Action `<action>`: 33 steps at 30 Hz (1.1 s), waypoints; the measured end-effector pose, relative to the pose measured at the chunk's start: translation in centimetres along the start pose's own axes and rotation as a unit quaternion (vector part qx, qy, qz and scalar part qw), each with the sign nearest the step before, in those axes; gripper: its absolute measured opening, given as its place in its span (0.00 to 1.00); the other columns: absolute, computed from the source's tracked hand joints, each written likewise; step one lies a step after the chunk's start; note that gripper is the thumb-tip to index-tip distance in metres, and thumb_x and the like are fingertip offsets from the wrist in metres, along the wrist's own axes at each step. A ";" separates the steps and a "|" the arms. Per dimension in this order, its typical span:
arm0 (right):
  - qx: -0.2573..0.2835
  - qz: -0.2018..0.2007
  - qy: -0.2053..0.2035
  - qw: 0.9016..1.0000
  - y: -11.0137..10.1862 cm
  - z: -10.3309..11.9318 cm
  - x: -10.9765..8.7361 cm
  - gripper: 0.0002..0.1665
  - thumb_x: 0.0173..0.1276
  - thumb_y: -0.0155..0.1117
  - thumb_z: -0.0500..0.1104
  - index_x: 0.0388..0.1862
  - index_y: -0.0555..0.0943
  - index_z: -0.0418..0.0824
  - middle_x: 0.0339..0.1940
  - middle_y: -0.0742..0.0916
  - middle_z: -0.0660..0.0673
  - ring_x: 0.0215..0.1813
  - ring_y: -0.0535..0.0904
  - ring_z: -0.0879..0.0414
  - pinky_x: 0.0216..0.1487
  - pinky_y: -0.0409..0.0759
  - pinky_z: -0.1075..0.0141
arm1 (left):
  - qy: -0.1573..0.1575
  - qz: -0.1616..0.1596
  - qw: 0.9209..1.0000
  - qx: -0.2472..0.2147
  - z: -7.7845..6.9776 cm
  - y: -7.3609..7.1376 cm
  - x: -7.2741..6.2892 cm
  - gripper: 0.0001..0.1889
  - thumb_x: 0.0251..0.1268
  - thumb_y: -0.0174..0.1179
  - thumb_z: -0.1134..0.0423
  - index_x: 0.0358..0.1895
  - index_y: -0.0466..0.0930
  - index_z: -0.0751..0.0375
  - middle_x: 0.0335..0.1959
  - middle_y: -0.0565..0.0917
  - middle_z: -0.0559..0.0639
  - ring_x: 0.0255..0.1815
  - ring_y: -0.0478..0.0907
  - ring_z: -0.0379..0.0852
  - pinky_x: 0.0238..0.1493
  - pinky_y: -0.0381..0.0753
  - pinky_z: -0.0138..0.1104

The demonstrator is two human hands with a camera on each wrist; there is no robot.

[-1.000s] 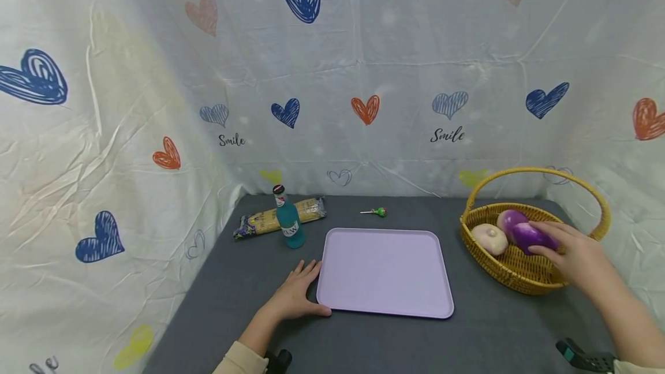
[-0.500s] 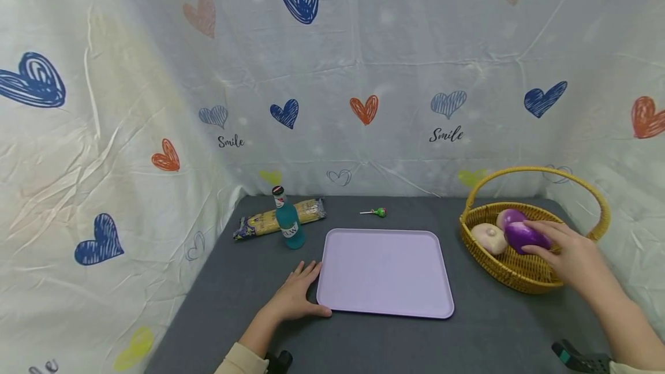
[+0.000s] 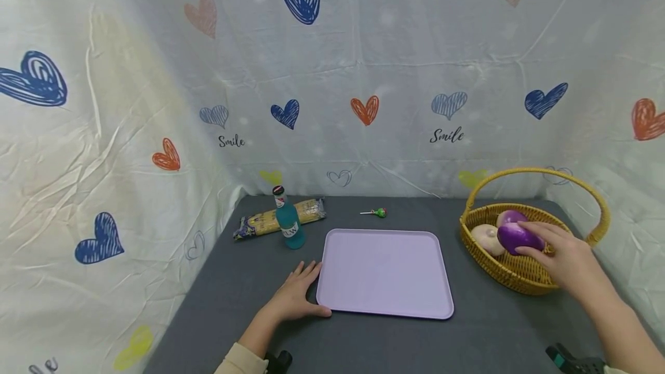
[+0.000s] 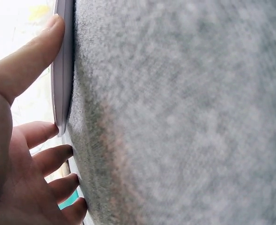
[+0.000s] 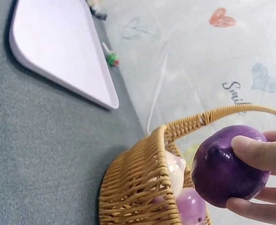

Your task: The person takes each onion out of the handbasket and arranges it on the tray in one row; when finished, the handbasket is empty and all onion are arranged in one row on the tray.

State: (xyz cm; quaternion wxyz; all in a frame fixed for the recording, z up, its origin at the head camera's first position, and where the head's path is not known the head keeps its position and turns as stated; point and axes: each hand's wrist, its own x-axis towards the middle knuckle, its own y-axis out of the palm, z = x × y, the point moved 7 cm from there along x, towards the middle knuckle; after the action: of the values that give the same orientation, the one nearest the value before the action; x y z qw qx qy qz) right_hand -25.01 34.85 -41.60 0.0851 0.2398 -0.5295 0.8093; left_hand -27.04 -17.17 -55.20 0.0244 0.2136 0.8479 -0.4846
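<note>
1. Head view, right side: the right hand (image 3: pixel 571 253) pinches a purple onion (image 3: pixel 519 238) between thumb and fingers, over the mouth of a wicker basket (image 3: pixel 506 283) with an arched handle. A second purple onion (image 3: pixel 511 216) and a pale bulb (image 3: pixel 487 239) sit in the basket; whether the held onion touches either, I cannot tell.
2. Head view, centre and left: the left hand (image 3: pixel 296 293) lies with thumb and fingers spread at the near left corner of a lilac tray (image 3: pixel 384 273), flat on a grey table (image 3: pixel 415 345). Beyond the hand, a blue bottle (image 3: pixel 291 227) stands upright in front of a yellow packet (image 3: pixel 312 210); a lollipop (image 3: pixel 381 212) lies just behind the tray.
3. Left wrist view: the thumb rests along the tray's edge, the index fingertip meets its corner, and the other fingers fan apart near the table surface.
4. Right wrist view: the thumb presses near the held onion's pointed end, with fingers curled on its far side. The onion shows beside the basket's rim, the tray well apart from it.
</note>
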 end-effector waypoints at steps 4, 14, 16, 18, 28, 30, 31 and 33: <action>0.002 -0.020 -0.017 1.000 -0.3 0.6 0.0 0.33 0.54 0.81 0.42 0.57 0.82 0.33 0.53 0.84 0.28 0.51 0.79 0.29 0.44 0.78 0.32 | -0.002 -0.002 1.000 -0.001 0.1 -0.1 0.0 0.61 0.44 0.75 0.32 0.81 0.54 0.50 0.82 0.56 0.57 0.83 0.43 0.66 0.73 0.50 0.70; 0.013 -0.041 -0.035 0.998 -0.5 1.5 0.0 0.35 0.48 0.84 0.39 0.57 0.83 0.34 0.51 0.85 0.29 0.50 0.80 0.29 0.45 0.77 0.32 | -0.004 -0.001 1.000 0.002 0.1 -0.1 0.1 0.61 0.43 0.74 0.31 0.81 0.55 0.49 0.82 0.56 0.56 0.83 0.43 0.66 0.73 0.50 0.70; 0.013 -0.043 -0.036 0.998 -0.5 1.6 0.0 0.35 0.47 0.84 0.39 0.56 0.83 0.34 0.51 0.85 0.29 0.49 0.81 0.30 0.45 0.78 0.34 | -0.004 -0.001 1.000 0.004 0.1 0.0 0.1 0.61 0.43 0.74 0.30 0.81 0.54 0.49 0.82 0.56 0.56 0.83 0.43 0.66 0.73 0.50 0.70; 0.013 -0.048 -0.039 0.998 -0.6 1.8 0.0 0.36 0.46 0.85 0.39 0.56 0.83 0.33 0.51 0.85 0.29 0.49 0.81 0.30 0.45 0.78 0.34 | -0.004 0.000 1.000 0.006 0.2 0.0 0.2 0.61 0.43 0.74 0.30 0.81 0.54 0.49 0.82 0.56 0.56 0.83 0.43 0.66 0.73 0.51 0.70; 0.021 -0.036 -0.033 0.999 -0.4 2.9 0.4 0.35 0.49 0.83 0.40 0.57 0.83 0.34 0.54 0.85 0.28 0.50 0.81 0.30 0.42 0.81 0.38 | -0.008 -0.002 1.000 0.007 -0.2 -0.1 -0.2 0.61 0.45 0.74 0.32 0.81 0.54 0.50 0.82 0.55 0.57 0.83 0.43 0.66 0.73 0.51 0.70; 0.020 -0.035 -0.035 0.999 -0.4 3.1 0.4 0.34 0.49 0.83 0.40 0.57 0.83 0.34 0.53 0.85 0.29 0.49 0.82 0.31 0.39 0.83 0.43 | -0.007 -0.001 1.000 0.007 -0.2 -0.1 -0.2 0.61 0.45 0.74 0.32 0.81 0.54 0.50 0.82 0.55 0.57 0.83 0.43 0.66 0.73 0.50 0.70; 0.023 -0.034 -0.035 0.999 -0.4 3.1 0.4 0.34 0.50 0.83 0.41 0.57 0.83 0.34 0.53 0.85 0.29 0.48 0.82 0.30 0.39 0.83 0.43 | -0.006 -0.001 1.000 0.007 -0.2 -0.1 -0.1 0.61 0.45 0.74 0.31 0.82 0.54 0.50 0.82 0.55 0.57 0.83 0.43 0.66 0.73 0.50 0.70; 0.023 -0.035 -0.037 0.998 -0.4 3.2 0.5 0.35 0.50 0.83 0.41 0.58 0.83 0.35 0.53 0.85 0.29 0.48 0.83 0.31 0.41 0.82 0.42 | -0.006 -0.001 1.000 0.007 -0.1 0.0 0.0 0.61 0.44 0.73 0.30 0.82 0.54 0.49 0.82 0.55 0.57 0.83 0.43 0.66 0.73 0.50 0.70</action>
State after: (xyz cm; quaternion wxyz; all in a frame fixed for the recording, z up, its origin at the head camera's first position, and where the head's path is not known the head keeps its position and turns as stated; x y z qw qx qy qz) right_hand -24.32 32.06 -40.00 0.0885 0.2900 -0.5048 0.8082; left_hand -26.97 -17.08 -55.15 0.0273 0.2102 0.8448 -0.4913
